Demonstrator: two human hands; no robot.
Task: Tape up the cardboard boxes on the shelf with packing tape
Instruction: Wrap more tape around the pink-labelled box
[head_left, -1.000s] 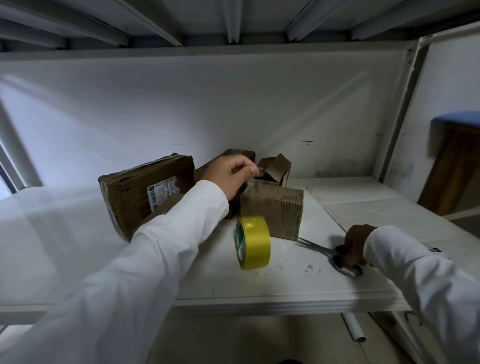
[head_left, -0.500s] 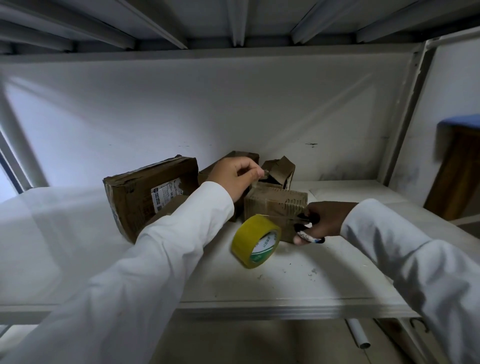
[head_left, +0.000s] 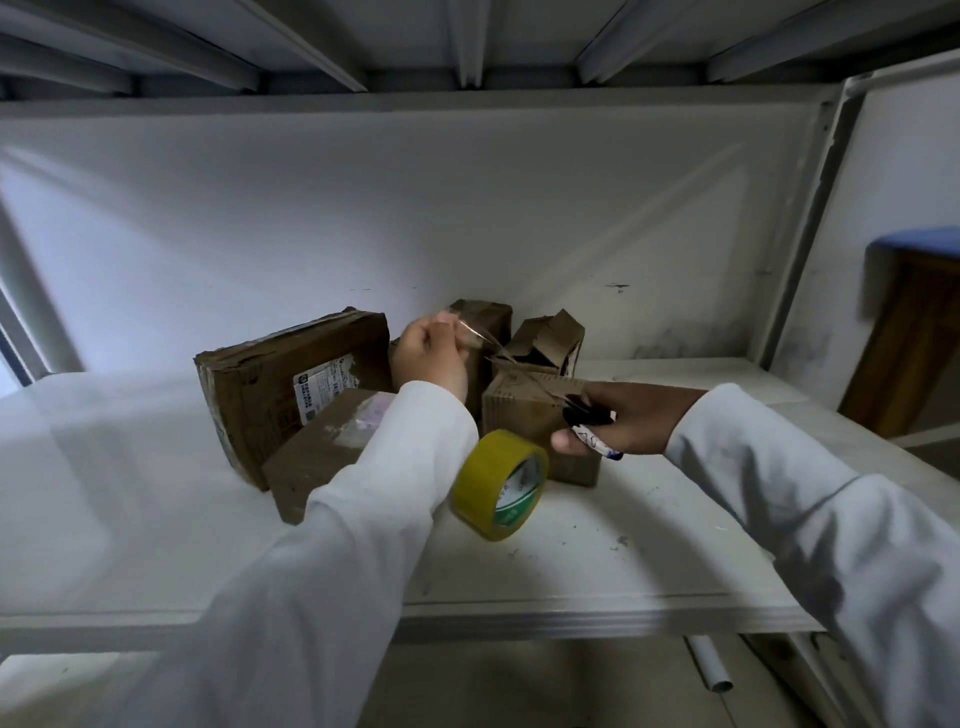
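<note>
The left hand (head_left: 431, 358) is raised over the boxes (head_left: 524, 415), fingers curled and pinching the end of a clear tape strip (head_left: 475, 335) that runs down to the right. The right hand (head_left: 623, 423) grips scissors (head_left: 584, 415), its fingers curled round the handles, blades at the strip. The yellow roll (head_left: 498, 483) hangs tilted below the left wrist, just above the shelf (head_left: 623, 561)

The scene is dim and bluish. Soft light falls from the left across the back wall (head_left: 363, 218), leaving faint diagonal streaks there. The boxes (head_left: 291, 395) sit in deep shadow. The right hand (head_left: 618, 421) is dark and underexposed; the left hand (head_left: 431, 358) is slightly motion-blurred. Wide-angle distortion bends the shelf (head_left: 623, 561) edges and posts toward the corners.
</note>
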